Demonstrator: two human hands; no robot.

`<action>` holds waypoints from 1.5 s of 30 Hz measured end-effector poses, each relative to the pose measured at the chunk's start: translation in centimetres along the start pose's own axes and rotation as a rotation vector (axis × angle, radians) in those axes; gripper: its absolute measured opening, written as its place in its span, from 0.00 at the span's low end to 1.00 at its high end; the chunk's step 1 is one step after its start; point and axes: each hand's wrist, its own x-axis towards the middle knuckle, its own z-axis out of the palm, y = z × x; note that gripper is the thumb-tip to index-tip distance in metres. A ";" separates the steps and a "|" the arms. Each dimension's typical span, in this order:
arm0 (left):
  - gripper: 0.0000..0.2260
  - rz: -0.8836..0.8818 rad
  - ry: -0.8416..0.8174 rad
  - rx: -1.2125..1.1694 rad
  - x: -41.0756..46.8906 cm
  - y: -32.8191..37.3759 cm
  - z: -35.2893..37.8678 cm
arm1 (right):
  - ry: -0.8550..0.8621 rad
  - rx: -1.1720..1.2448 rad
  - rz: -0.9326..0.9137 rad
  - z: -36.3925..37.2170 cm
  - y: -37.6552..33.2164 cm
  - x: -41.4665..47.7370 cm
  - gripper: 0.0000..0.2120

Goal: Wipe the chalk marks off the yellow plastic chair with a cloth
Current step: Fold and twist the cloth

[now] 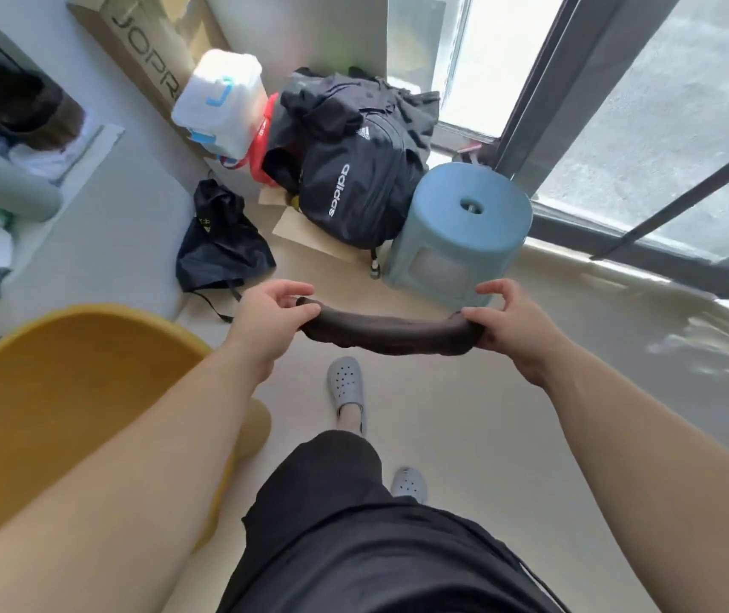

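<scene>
Cloth [391,331] spans left grip [272,316] to right grip [508,320], seemingly clear of chair [66,391]

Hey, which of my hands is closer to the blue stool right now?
Right. The right hand holds one end of the cloth just in front of the stool; the left hand holds the other end, over by the chair.

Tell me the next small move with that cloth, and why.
Probably swing the cloth left and down onto the yellow chair: the left hand and right hand hold it by its ends in the air over the floor, clear of the seat.
</scene>
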 end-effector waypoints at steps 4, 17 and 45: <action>0.21 0.122 -0.194 0.306 5.5 2.3 1.3 | 0.058 -0.128 -0.034 -1.1 -2.9 3.6 0.07; 0.06 0.281 -0.236 0.296 17.8 14.7 7.3 | 0.042 -0.877 -0.091 -7.1 -9.3 12.7 0.04; 0.06 -0.325 -0.238 -0.148 32.7 13.4 38.5 | 0.172 -0.053 0.080 -12.8 -4.2 37.1 0.09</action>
